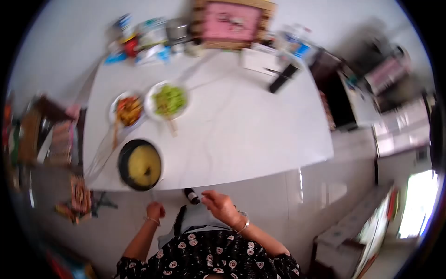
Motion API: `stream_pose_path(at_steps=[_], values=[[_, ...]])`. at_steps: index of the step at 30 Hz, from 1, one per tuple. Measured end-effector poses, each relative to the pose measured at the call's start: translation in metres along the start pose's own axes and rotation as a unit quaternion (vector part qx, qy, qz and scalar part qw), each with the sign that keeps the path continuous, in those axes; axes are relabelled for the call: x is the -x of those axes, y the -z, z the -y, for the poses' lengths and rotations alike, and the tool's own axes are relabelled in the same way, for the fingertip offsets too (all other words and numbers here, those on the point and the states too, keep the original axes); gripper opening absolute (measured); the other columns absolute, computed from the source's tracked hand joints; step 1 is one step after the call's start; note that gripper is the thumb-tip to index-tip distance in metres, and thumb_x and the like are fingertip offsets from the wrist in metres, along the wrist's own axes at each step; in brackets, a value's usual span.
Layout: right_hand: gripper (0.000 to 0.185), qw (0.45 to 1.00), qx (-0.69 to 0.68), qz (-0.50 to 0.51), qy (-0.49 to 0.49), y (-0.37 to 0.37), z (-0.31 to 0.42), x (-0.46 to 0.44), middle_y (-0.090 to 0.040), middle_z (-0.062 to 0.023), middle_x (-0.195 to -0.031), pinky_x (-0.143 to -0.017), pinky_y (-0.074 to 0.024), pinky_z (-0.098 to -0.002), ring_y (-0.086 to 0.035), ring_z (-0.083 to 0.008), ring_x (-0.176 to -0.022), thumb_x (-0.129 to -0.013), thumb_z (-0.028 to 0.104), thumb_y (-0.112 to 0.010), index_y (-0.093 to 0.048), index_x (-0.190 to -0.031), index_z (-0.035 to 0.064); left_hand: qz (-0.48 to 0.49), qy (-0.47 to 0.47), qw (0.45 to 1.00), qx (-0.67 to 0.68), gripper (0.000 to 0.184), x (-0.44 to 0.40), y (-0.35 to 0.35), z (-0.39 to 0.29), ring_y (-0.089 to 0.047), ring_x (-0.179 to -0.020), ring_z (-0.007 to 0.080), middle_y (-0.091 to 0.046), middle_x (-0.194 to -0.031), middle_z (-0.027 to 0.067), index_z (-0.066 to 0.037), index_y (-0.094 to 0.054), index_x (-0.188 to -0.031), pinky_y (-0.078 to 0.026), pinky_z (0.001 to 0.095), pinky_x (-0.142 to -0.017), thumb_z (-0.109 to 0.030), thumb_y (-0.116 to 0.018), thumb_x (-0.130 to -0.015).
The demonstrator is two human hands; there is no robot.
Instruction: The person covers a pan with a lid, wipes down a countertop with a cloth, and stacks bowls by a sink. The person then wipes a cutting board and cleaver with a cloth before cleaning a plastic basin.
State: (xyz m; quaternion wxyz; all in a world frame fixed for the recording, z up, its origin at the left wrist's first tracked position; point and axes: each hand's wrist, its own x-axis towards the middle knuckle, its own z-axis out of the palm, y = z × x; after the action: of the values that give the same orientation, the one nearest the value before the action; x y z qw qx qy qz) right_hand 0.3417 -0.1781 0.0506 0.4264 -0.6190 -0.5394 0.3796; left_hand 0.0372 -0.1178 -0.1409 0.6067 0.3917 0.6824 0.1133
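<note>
Pot (123, 163), black and round, near the table's (241, 135) front left corner, with yellow food (141, 159) inside and a dark patch low in it; from the far left of the room, a pink-striped thing (62, 139) beside brown furniture (29, 132), both blurred; just below, on pale, shiny floor (274, 200), an orange-brown heap (80, 197), too blurred to name; on white, faintly veined tabletop, a bowl (113, 111) of red and orange food, brown stick at its near side; at the back, packets (152, 32) and a jar (176, 31) by the white wall (79, 42); left hand (156, 211) off the front edge, below the pot, fingers curled, cannot tell whether on anything; just right of the bowl, a plate (149, 103) of greens (169, 100), pale sticks pointing nearer; right hand (221, 208) also off the edge, bangle at the wrist, fingers bent, cannot tell whether apart or pinched; behind, upright, a pink picture (232, 21) in a brown frame; next, a white box (260, 62), then a black thing (283, 78); beyond the table, a white cabinet (402, 132); lower right, a bright window (419, 202).
</note>
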Motion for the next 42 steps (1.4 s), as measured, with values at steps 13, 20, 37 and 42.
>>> stream_pose_path(at_steps=[13, 20, 37, 42], values=[[0.020, 0.920, -0.180, -0.294, -0.188, 0.156, -0.066, 0.237, -0.062, -0.0078, -0.069, -0.054, -0.0473, -0.0256, -0.058, -0.0126, -0.056, -0.087, 0.017, -0.055, -0.057, -0.097, -0.0001, 0.269, -0.057, 0.953, -0.126, 0.017, 0.071, -0.270, -0.093, -0.056, -0.053, 0.0140, -0.057, -0.063, 0.0052, -0.006, -0.053, -0.074, -0.048, 0.0279, -0.048, -0.020, -0.055, -0.083], [0.021, 0.869, -0.202, -0.369, -0.262, 0.219, -0.098, 0.327, -0.063, -0.0055, -0.074, -0.056, -0.0475, -0.0226, -0.056, -0.0082, -0.060, -0.089, 0.015, -0.052, -0.056, -0.101, -0.0011, 0.339, -0.290, 0.759, -0.474, 0.022, 0.122, -0.384, -0.068, -0.060, -0.068, 0.0190, -0.063, -0.076, 0.0082, -0.004, -0.058, -0.087, -0.049, 0.0310, -0.064, -0.025, -0.058, -0.081], [0.018, 0.795, -0.151, -0.537, -0.239, 0.503, -0.180, 0.380, -0.064, -0.0050, -0.075, -0.053, -0.0470, -0.0220, -0.057, -0.0078, -0.059, -0.089, 0.013, -0.051, -0.057, -0.099, -0.0006, 0.444, -0.172, 0.620, -0.623, 0.035, 0.077, -0.693, -0.131, -0.060, -0.092, 0.0212, -0.064, -0.099, 0.0093, -0.007, -0.064, -0.102, -0.046, 0.0295, -0.082, -0.013, -0.061, -0.068], [0.017, 0.751, -0.208, -0.583, -0.232, 0.559, -0.213, 0.404, -0.064, -0.0059, -0.075, -0.050, -0.0468, -0.0202, -0.058, -0.0086, -0.058, -0.090, 0.014, -0.051, -0.057, -0.097, -0.0005, 0.435, -0.289, 0.531, -0.667, 0.035, 0.139, -0.830, -0.178, -0.061, -0.092, 0.0224, -0.064, -0.100, 0.0112, -0.009, -0.064, -0.101, -0.046, 0.0313, -0.083, -0.027, -0.059, -0.072]])
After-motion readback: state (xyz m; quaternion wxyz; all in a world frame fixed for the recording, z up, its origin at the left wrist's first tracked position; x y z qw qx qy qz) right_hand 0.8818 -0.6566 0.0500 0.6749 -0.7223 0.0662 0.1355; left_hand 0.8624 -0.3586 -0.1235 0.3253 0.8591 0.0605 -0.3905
